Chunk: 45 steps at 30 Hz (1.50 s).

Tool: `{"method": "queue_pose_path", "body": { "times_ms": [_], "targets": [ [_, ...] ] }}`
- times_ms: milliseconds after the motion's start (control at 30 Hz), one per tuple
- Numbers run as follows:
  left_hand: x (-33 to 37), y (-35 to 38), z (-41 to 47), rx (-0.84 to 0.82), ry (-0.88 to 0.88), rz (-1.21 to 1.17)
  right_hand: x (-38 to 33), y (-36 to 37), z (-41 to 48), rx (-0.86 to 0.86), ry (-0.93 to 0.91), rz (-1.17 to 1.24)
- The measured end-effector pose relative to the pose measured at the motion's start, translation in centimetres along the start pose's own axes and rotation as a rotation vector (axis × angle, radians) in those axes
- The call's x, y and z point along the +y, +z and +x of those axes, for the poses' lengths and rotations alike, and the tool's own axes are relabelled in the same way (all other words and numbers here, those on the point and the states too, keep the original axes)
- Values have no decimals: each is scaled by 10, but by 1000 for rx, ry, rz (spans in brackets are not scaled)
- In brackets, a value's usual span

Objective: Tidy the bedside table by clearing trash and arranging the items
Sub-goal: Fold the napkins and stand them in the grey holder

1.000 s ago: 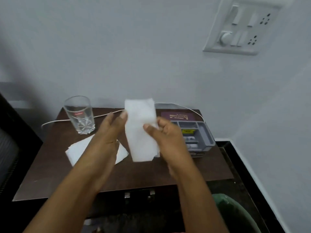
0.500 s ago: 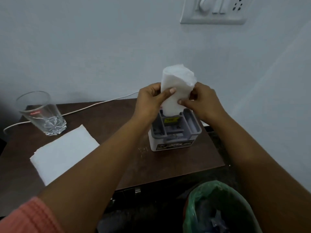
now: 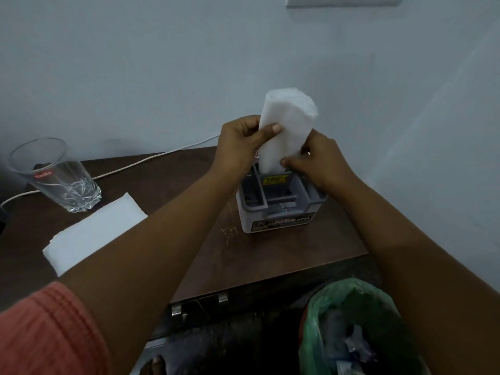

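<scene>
A folded white tissue (image 3: 286, 123) stands upright with its lower end in the back compartment of a grey desk organizer (image 3: 278, 209) on the dark wooden bedside table (image 3: 270, 255). My left hand (image 3: 240, 147) pinches the tissue's left side with the thumb on its front. My right hand (image 3: 316, 163) grips its lower right edge just above the organizer. A flat stack of white tissues (image 3: 94, 228) lies on the table's left part, partly under my left forearm. An empty clear glass (image 3: 56, 177) stands at the back left.
A white cable (image 3: 151, 158) runs along the back of the table against the wall. A bin lined with a green bag (image 3: 349, 326) holding trash sits on the floor at the front right. A switch plate (image 3: 343, 1) is on the wall above.
The tissue went from held flat over the table's middle to upright with its lower end in the organizer's back compartment. Since half a second ago the hands barely shifted.
</scene>
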<state>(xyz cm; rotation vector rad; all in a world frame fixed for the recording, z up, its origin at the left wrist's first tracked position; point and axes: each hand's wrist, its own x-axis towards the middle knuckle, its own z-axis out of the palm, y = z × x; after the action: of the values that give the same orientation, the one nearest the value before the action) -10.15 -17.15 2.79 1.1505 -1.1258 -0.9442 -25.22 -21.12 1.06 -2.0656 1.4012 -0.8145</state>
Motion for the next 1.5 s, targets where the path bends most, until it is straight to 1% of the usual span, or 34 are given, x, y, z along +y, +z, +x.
{"method": "queue_pose_path", "body": {
  "times_ms": [200,233,300,367,467,533,633,700,767,867,933,1000,1100,1167,1300,1433,1500],
  "targets": [
    [-14,-11,-9,18,-60,41,-6,6,-1,-59,18,-186],
    [-17,-13,-9,33,-59,55,-6,5,0,-71,37,-178],
    [-23,-16,-9,52,-63,85,-8,1,0,-84,84,-79],
    [-25,-17,-7,50,-78,127,-10,0,0,-67,117,-13],
    [-30,-16,-4,40,-117,225,-9,5,-3,-61,123,-27],
    [-33,-17,-8,41,-146,271,-9,7,-6,-79,111,16],
    [-35,-20,-12,54,-142,259,-9,7,-8,-47,110,95],
    [-35,-20,-13,71,-133,264,-8,8,-7,-37,102,60],
    [-36,-19,-13,94,-160,291,-7,10,-8,-48,91,44],
    [-33,-20,-14,111,-171,260,-9,8,-8,-49,122,152],
    [-31,-21,-14,117,-150,233,-9,4,-6,-14,123,214],
    [-32,-21,-13,130,-155,278,-8,3,-4,-4,121,203],
    [-34,-19,-15,151,-193,382,-6,8,-5,-49,142,147],
    [-33,-17,-17,153,-205,382,-4,9,-6,-53,165,140],
    [-30,-17,-19,161,-168,400,-3,7,-9,-14,163,220],
    [-27,-14,-14,175,-199,517,1,9,-9,-20,167,160],
    [-25,-13,-14,174,-225,518,1,11,-10,-14,180,137]
  ]
}}
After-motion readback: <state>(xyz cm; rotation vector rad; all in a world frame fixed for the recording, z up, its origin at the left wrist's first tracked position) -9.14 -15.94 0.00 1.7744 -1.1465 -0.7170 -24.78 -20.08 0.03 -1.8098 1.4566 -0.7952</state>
